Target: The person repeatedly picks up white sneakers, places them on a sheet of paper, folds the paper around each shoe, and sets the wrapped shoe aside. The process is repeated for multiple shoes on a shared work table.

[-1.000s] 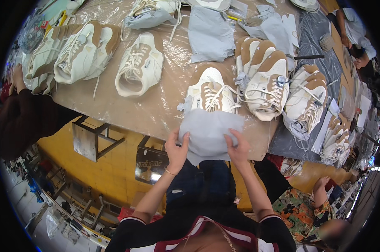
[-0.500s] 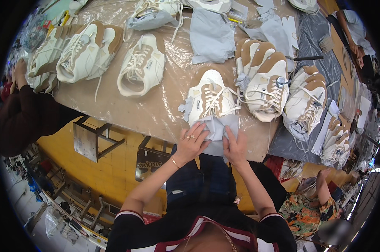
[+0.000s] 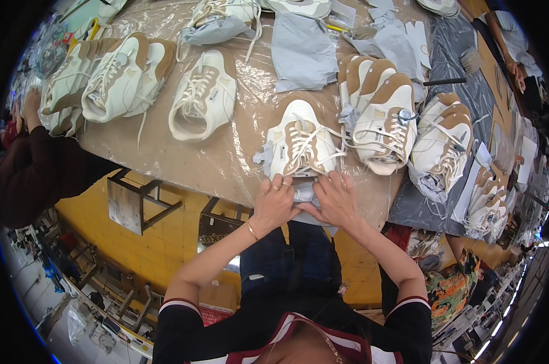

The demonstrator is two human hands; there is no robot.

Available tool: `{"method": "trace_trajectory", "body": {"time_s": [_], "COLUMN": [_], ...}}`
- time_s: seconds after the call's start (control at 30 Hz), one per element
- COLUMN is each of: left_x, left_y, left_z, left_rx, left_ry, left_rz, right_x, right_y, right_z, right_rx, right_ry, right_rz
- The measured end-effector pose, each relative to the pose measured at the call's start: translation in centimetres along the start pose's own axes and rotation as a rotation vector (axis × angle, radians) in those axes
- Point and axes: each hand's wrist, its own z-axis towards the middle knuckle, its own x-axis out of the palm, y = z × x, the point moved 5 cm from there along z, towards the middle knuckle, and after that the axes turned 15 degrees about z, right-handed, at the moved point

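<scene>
the fingers of the left hand [image 3: 274, 203] and right hand [image 3: 336, 201] clamp grey paper [image 3: 304, 193] at the near edge of the table [image 3: 232, 164]. a white-and-brown shoe [image 3: 300, 139] stands directly beyond. stacked shoes [image 3: 384, 130] crowd its right; a lone shoe [image 3: 204, 97] lies left, grey sheets [image 3: 303, 54] behind.
</scene>
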Motion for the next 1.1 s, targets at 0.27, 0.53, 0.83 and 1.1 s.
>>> {"method": "trace_trajectory", "body": {"time_s": [0.27, 0.53, 0.83, 1.1], "left_x": [0.1, 2.0, 2.3, 1.4], "left_y": [1.1, 2.4, 2.8, 3.5], "left_z": [-0.8, -1.7, -1.5, -0.8], "left_rx": [0.101, 0.172, 0.252, 0.228], "left_ry": [-0.104, -0.373, -0.232, -0.161], "left_rz": [0.029, 0.262, 0.207, -0.051], "right_x": [0.1, 2.9, -1.8, -0.3], "right_y": [2.3, -2.7, -5.7, -7.0], "right_z": [-1.0, 0.5, -0.7, -1.4], "right_rx": [-0.253, -0.368, -0.068, 0.31], "right_ry": [-0.107, -0.073, -0.27, -0.463], "right_rz": [-0.019, -0.035, 0.512, 0.888]}}
